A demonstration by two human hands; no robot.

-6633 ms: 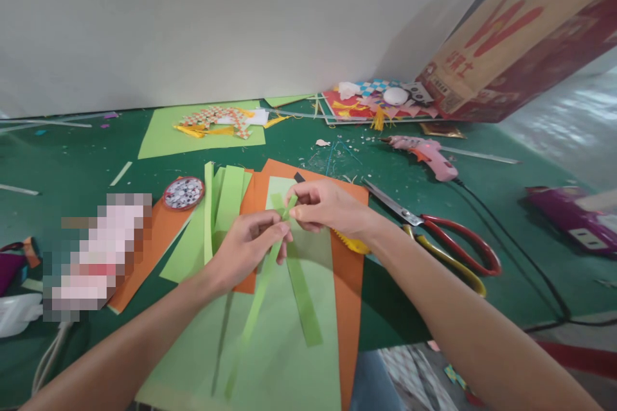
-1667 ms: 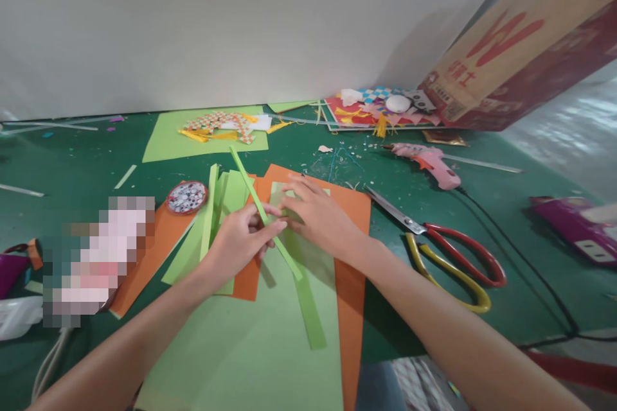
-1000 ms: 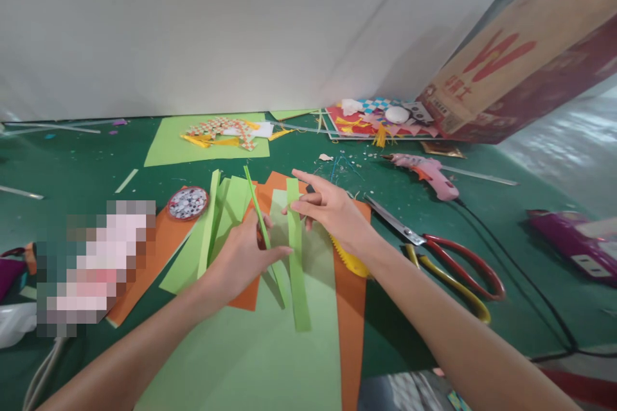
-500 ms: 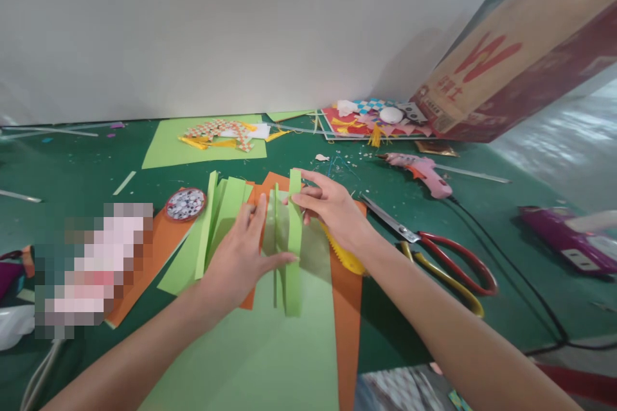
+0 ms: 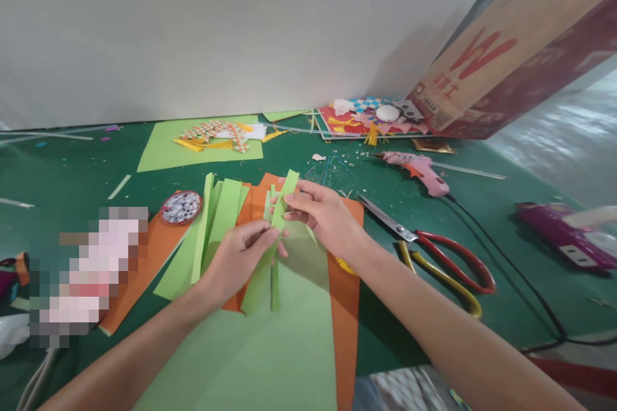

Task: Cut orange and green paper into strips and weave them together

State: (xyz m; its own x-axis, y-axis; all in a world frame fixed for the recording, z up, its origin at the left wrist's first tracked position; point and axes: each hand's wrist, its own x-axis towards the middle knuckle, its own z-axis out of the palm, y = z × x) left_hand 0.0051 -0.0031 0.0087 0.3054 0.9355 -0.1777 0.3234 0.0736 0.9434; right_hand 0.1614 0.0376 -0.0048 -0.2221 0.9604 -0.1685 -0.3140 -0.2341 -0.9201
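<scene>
Between my two hands a light green paper strip (image 5: 263,275) is held up at a slant, its top leaning right. My left hand (image 5: 243,250) pinches it around the middle, thumb in front. Higher up, my right hand (image 5: 328,215) grips the same strip near its top end. Just behind it a second, narrower green strip (image 5: 275,292) stands over the large pale green sheet (image 5: 270,353). More green strips (image 5: 224,205) lie to the left of my left hand. Orange paper (image 5: 344,327) shows under the green sheet.
Scissors (image 5: 400,231) with red and yellow handles lie right of my right hand. Beyond them are a pink glue gun (image 5: 419,170) with its cord and a purple power strip (image 5: 563,231). A round dish of googly eyes (image 5: 182,207) sits left. A paper bag (image 5: 511,58) stands back right.
The green strip has turned from nearly vertical to a slant, its lower end swinging left. My left hand has gone from spread fingers to a pinch on it.
</scene>
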